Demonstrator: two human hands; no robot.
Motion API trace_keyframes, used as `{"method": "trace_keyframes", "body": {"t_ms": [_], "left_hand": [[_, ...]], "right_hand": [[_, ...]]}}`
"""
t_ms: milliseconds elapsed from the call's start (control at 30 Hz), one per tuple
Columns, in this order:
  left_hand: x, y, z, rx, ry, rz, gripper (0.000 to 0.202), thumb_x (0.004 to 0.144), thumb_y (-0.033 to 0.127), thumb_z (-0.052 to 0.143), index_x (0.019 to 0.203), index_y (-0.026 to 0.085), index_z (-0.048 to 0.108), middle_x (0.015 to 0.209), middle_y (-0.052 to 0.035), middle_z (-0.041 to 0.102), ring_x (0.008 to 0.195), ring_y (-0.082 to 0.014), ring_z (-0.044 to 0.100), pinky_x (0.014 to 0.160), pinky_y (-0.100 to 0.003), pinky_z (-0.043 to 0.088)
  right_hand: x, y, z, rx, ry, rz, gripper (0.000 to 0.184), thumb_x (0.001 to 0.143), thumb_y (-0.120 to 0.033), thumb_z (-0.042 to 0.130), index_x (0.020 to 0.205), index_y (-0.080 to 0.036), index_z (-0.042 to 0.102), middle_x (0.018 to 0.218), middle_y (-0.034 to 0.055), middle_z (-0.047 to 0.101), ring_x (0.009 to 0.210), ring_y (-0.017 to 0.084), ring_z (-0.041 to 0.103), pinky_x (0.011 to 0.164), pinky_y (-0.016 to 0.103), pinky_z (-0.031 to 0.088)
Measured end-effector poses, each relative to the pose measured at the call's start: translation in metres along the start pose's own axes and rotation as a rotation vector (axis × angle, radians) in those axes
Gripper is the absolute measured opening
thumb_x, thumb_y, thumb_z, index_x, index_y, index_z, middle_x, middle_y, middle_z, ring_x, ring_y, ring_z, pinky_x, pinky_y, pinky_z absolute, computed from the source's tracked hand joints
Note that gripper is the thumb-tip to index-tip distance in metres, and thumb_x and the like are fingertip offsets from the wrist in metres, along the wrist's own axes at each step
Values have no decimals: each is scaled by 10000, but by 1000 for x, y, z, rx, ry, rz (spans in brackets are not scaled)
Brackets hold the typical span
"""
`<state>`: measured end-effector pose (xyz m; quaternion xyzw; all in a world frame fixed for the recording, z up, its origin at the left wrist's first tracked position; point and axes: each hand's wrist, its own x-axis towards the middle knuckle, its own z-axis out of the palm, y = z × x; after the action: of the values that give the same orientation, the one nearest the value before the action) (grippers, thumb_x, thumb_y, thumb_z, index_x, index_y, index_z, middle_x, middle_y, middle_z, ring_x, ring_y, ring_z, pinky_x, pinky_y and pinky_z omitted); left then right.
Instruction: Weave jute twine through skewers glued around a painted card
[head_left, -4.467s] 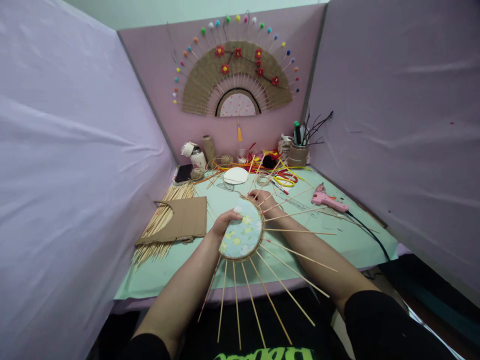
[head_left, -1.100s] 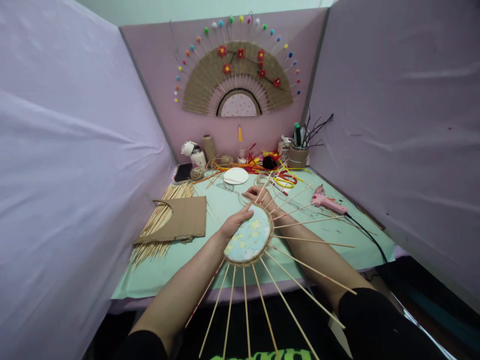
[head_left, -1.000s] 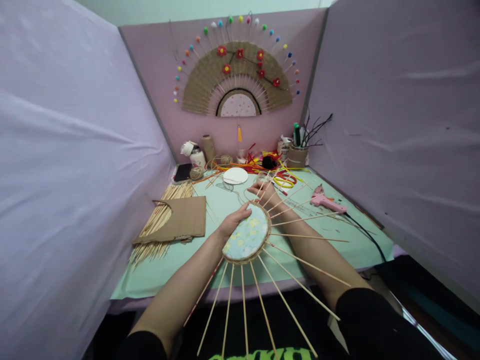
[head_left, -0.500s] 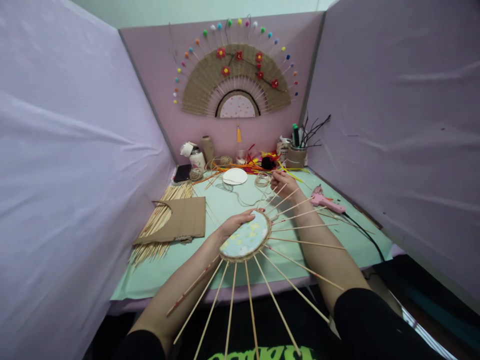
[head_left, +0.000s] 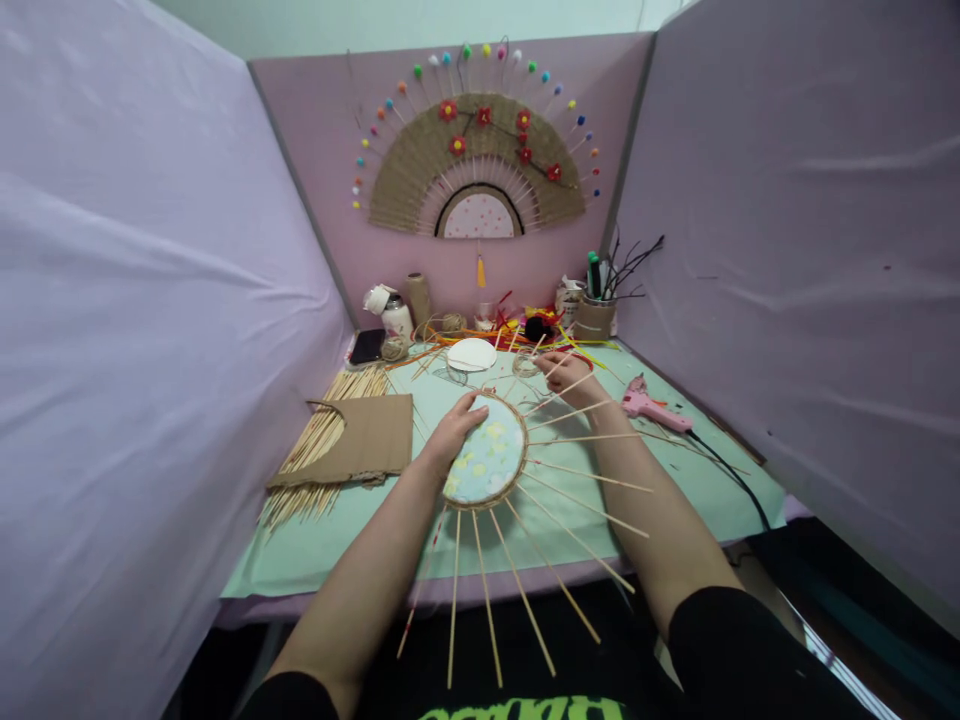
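Note:
My left hand [head_left: 456, 430] grips the flat edge of a half-round fan base [head_left: 491, 455], thumb on its pale blue, yellow-patterned face. Twine wraps its curved rim, and thin bamboo sticks [head_left: 517, 590] fan out from it toward me and to the right. One stick has red marks. My right hand [head_left: 568, 380] is beyond the right-hand sticks, its fingers pinched together on what looks like a thin strand of twine. Right by its fingertips lies a loose twine coil [head_left: 525, 364] on the table.
Left on the green table [head_left: 360, 545] lie cut cardboard [head_left: 379, 435] and a pile of bamboo sticks [head_left: 319, 435]. A pink glue gun [head_left: 656, 405] with a black cord lies right. White discs [head_left: 472, 353], bottles and craft strips line the back. A finished fan [head_left: 480, 150] hangs on the wall.
My left hand has shifted the fan base slightly left and up and turned it, so its sticks point at different angles. My right hand has moved slightly lower, still pinched.

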<state>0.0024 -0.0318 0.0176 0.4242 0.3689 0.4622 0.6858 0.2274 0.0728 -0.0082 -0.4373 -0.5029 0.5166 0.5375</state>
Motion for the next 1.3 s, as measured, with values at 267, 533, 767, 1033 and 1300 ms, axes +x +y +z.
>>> {"method": "trace_keyframes", "body": {"t_ms": [267,533,767,1033,1300], "left_hand": [[1,3,-4,51,166,225,614,632,344,739,1161,203,461,654,38,630,534,-114,583,534,-218,440],[-2,1,-3,98,113,310,593,673,366,705,1155,254,378,688,47,624,532,-117,579,528,-221,428],[-5,2,-1,81,121,342,537,670,350,710,1097,264,395,659,64,602,525,-107,557,528,-212,415],[0,3,-7,-40,129,288,605,618,280,723,1173,192,499,778,7,660,622,-123,605,617,-238,455],[1,4,-13,-208,-3,125,558,592,173,680,1142,173,584,702,11,659,572,-120,605,562,-231,473]], "right_hand": [[-20,-8,5,-316,-405,101,254,573,-369,724,612,-148,606,498,-39,492,441,56,361,420,215,239],[-23,-13,5,-292,-371,93,261,586,-368,718,643,-144,598,500,-59,455,448,54,363,442,218,269],[-23,-13,0,-162,-367,69,264,625,-371,700,652,-155,551,504,-70,398,453,49,318,449,217,234],[-24,-15,-2,-45,-460,80,362,643,-418,710,589,-184,438,515,-75,331,452,46,245,443,227,188],[-31,-19,3,-51,-464,130,304,605,-362,743,651,-167,515,529,-66,410,461,50,325,454,221,214]]}}
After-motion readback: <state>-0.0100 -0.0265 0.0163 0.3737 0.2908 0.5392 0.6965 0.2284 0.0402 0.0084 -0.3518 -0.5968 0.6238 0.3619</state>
